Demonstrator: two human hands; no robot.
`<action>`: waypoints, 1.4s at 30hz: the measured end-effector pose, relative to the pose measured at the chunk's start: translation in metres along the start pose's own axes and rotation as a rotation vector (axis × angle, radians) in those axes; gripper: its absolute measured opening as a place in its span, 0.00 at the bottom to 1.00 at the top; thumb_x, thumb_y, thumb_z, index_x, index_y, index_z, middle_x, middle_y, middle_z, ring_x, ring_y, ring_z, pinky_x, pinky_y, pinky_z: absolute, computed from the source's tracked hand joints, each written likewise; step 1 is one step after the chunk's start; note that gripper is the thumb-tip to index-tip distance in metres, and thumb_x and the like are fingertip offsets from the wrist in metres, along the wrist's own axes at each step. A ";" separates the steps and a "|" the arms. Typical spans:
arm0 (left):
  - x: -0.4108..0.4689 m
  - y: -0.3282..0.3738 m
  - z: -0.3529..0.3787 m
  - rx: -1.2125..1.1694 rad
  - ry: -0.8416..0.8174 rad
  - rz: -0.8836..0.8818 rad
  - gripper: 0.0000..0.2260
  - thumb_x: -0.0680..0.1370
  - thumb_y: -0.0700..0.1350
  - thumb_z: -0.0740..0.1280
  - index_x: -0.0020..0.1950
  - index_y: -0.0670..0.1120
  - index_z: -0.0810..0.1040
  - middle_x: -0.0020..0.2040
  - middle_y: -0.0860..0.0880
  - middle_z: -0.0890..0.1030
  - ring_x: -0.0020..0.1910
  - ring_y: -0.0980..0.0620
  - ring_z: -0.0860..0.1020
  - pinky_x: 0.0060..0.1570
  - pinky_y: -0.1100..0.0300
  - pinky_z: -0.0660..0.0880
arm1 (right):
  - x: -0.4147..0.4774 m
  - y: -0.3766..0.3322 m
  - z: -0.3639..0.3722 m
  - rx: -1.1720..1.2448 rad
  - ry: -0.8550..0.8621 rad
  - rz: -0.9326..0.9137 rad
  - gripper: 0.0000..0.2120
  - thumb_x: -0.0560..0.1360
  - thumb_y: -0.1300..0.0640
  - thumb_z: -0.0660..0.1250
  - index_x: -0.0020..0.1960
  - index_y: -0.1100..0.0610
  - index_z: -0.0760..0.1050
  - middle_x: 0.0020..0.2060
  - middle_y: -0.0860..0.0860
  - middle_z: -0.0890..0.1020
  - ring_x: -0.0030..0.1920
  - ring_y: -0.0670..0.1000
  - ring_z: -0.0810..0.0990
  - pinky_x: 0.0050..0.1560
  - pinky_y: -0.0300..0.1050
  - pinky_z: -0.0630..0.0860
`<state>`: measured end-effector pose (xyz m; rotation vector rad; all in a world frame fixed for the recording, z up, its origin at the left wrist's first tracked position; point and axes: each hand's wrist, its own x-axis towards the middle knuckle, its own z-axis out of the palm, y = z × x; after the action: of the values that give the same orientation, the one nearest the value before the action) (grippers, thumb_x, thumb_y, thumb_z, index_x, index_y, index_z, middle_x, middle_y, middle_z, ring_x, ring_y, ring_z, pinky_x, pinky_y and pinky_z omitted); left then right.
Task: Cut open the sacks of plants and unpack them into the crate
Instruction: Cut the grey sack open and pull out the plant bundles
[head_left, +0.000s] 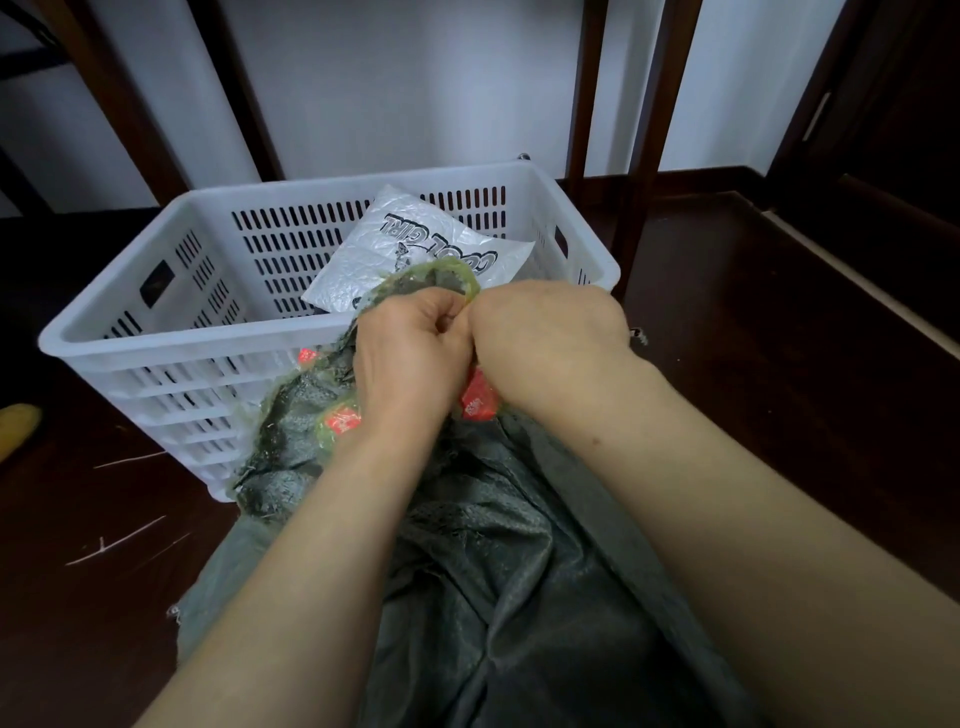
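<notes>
Unpacking looks barely begun: left hand (410, 353) and right hand (545, 338) pinch a plastic-wrapped plant bundle (296, 415) at the near rim of the crate (156, 338), above the opened sack (509, 571); only a white bag (415, 244) lies inside.

Crate (156, 353): white, slotted, upright.
Sack (519, 571): grey woven, crumpled before me.
Plant packet (296, 415): green film, red labels, against crate's near wall.

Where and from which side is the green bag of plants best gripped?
Probably its gathered top edge, from above on the near side. The green bag leans against the crate with its bunched top uppermost, where the left hand and right hand pinch it; the body below looks slack.
</notes>
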<state>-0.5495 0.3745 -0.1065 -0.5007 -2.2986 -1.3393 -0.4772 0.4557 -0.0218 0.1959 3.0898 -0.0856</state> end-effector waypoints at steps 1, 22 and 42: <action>0.001 -0.001 -0.002 0.006 0.015 -0.010 0.15 0.70 0.53 0.66 0.30 0.43 0.76 0.23 0.48 0.74 0.29 0.41 0.74 0.32 0.54 0.74 | 0.000 -0.002 0.001 0.009 -0.008 0.002 0.13 0.79 0.59 0.58 0.62 0.54 0.73 0.57 0.53 0.77 0.57 0.56 0.75 0.42 0.48 0.63; 0.008 -0.028 -0.011 -0.036 0.107 -0.118 0.19 0.72 0.52 0.72 0.24 0.53 0.70 0.23 0.57 0.70 0.28 0.53 0.68 0.37 0.55 0.73 | 0.012 0.010 0.021 0.079 -0.211 0.028 0.15 0.81 0.55 0.58 0.35 0.54 0.65 0.35 0.48 0.71 0.36 0.50 0.71 0.43 0.49 0.69; 0.017 -0.024 -0.027 -0.365 -0.037 -0.327 0.16 0.78 0.51 0.66 0.33 0.45 0.73 0.28 0.50 0.73 0.24 0.57 0.68 0.31 0.60 0.68 | 0.034 0.081 0.037 1.159 -0.320 0.298 0.18 0.80 0.46 0.59 0.41 0.59 0.75 0.20 0.47 0.69 0.17 0.43 0.57 0.18 0.31 0.52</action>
<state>-0.5713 0.3410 -0.1033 -0.2652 -2.2394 -1.9403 -0.4995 0.5381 -0.0648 0.5754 2.2713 -1.6518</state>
